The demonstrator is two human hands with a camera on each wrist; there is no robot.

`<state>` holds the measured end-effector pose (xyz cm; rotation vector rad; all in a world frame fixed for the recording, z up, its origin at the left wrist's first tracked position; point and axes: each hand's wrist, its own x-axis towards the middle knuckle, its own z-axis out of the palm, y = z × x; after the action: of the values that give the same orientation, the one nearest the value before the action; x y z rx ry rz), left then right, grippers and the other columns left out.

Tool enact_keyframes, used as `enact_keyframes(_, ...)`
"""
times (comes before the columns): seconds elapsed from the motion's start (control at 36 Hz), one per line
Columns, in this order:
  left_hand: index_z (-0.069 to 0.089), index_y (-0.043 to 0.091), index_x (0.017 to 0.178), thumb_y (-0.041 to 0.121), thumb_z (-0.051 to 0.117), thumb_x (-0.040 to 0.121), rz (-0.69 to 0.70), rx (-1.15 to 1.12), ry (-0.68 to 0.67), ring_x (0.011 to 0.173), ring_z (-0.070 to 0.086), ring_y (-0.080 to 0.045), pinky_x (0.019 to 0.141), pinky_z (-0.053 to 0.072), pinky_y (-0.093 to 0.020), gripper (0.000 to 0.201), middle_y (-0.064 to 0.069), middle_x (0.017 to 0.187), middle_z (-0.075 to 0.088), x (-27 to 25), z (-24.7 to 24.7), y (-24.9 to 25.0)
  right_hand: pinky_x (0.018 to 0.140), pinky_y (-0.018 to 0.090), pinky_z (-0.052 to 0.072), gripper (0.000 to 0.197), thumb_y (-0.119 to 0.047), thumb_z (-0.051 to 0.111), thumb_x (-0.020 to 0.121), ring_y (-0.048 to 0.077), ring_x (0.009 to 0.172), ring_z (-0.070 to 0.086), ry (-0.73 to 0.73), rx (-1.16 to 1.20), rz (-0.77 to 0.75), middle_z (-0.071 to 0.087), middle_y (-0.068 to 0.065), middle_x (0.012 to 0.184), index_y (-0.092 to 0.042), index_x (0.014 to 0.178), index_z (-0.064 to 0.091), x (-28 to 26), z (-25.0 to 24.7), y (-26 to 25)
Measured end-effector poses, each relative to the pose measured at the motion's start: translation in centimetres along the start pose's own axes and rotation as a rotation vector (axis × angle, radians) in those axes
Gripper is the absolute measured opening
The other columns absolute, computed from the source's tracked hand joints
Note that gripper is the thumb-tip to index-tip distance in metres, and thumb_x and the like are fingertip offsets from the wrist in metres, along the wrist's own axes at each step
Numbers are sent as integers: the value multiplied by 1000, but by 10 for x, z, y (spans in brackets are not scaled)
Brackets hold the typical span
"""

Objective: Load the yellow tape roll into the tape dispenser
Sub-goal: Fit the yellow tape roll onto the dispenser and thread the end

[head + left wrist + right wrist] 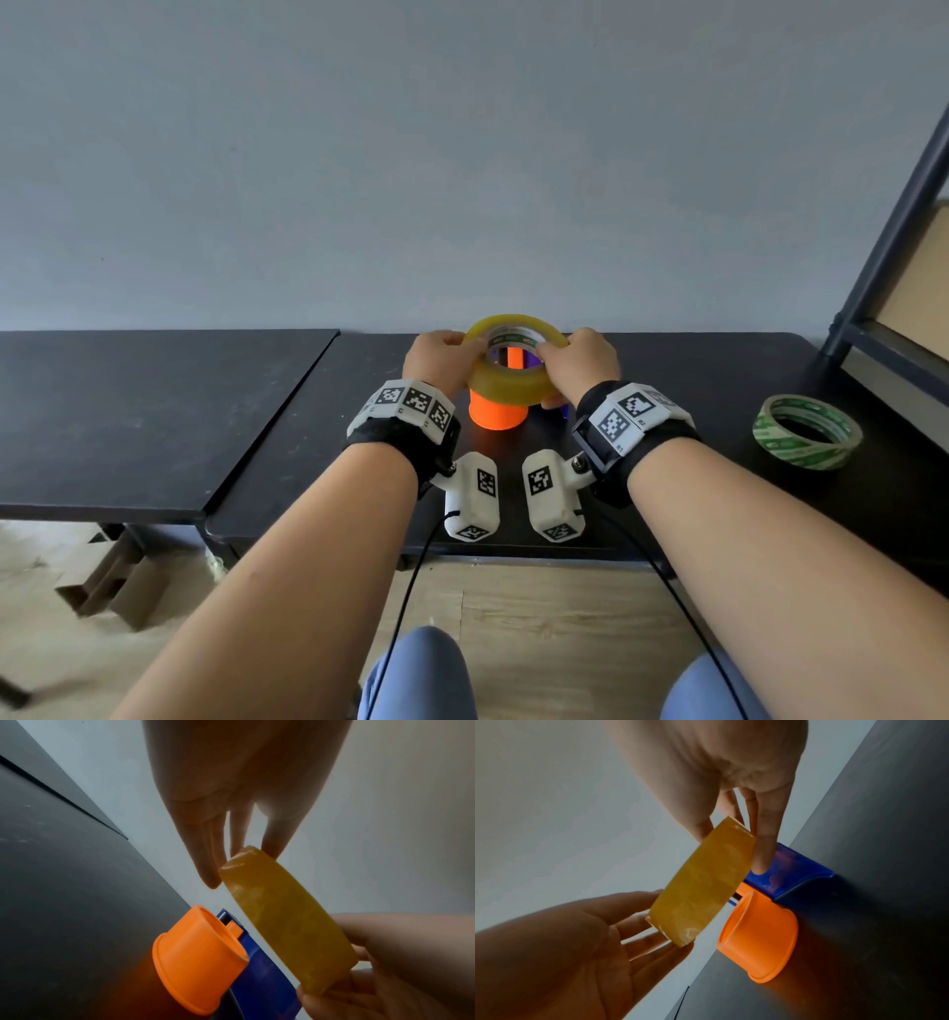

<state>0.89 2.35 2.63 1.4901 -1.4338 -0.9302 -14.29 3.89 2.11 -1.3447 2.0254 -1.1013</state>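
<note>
Head view: left hand (pixel 436 360) and right hand (pixel 583 362) each gripped the yellow tape roll (pixel 513 377), held just above the dispenser's orange hub (pixel 498 411). Wrist views: fingers pinched opposite rims; roll (pixel 287 923) tilted, clear of hub (pixel 759 935). Risk: tilted roll could jam on the hub's lip.

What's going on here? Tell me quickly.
A person is loading a tape dispenser. Both hands, left hand and right hand, hold the yellow tape roll by opposite sides, just above the orange drum of the blue dispenser on the black table. The roll is not yet seated on the drum. A second, green and white tape roll lies untouched at the right.
</note>
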Motion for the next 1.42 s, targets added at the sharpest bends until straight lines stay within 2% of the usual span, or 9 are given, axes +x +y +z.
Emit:
enact_keyframes(0.11,64,27,67,19,62,83,-9,53,-25,81,67,-30,88,57,-43,19,-12,82,68,8,-2,-6,59,37,62,35,-35,55,93,31,59,73,-81,-25,20,72,16,91,-1,100,61,1,3,-3)
enact_keyframes(0.19,51,27,65,14,57,85,-17,90,-14,80,54,-22,77,48,-36,25,-9,83,59,13,-2,-8,55,31,59,32,-33,53,94,27,56,72,-127,-83,1,73,16,84,-2,98,60,1,6,-3)
enact_keyframes(0.33,53,8,134,12,56,90,-74,108,-19,112,59,-24,80,41,-28,43,-9,124,62,19,2,-12,62,34,62,30,-34,53,94,26,54,72,-121,-168,-43,72,13,74,-4,98,59,-3,7,-2)
enact_keyframes(0.61,58,10,134,6,51,92,-71,167,-84,112,60,-24,85,44,-28,42,-10,130,63,30,11,-23,77,39,60,32,-34,53,94,31,76,74,-168,-402,-120,74,13,86,-14,70,45,-9,7,-1)
enact_keyframes(0.75,41,7,146,8,46,96,-92,255,-167,136,45,-29,109,37,-36,50,-12,149,45,31,14,-31,85,41,58,26,-31,51,96,31,90,72,-167,-446,-106,73,14,98,-7,101,58,-6,12,6)
enact_keyframes(0.86,39,10,146,13,47,96,-97,306,-199,133,47,-32,110,40,-42,51,-15,148,46,34,18,-40,83,39,58,18,-21,48,97,31,89,71,-166,-507,-125,72,14,97,-11,82,48,-4,13,7)
enact_keyframes(0.97,25,14,153,13,48,97,-73,311,-164,143,36,-26,112,33,-34,60,-7,157,34,29,17,-37,75,36,53,12,-19,50,95,31,89,67,-134,-512,-182,69,13,102,-9,99,55,-2,12,7)
enact_keyframes(1.33,45,7,143,6,40,98,-89,352,-57,135,46,-29,108,37,-35,46,-12,147,49,30,6,-45,104,34,44,48,-16,58,92,24,128,52,-322,-444,-364,55,4,141,-20,140,51,-13,21,5)
enact_keyframes(1.42,64,6,117,1,47,93,-95,340,-108,122,56,-30,104,42,-36,29,-16,127,61,27,1,-46,102,35,46,53,-25,64,89,25,124,53,-378,-515,-379,54,6,139,-22,140,51,-16,26,3)
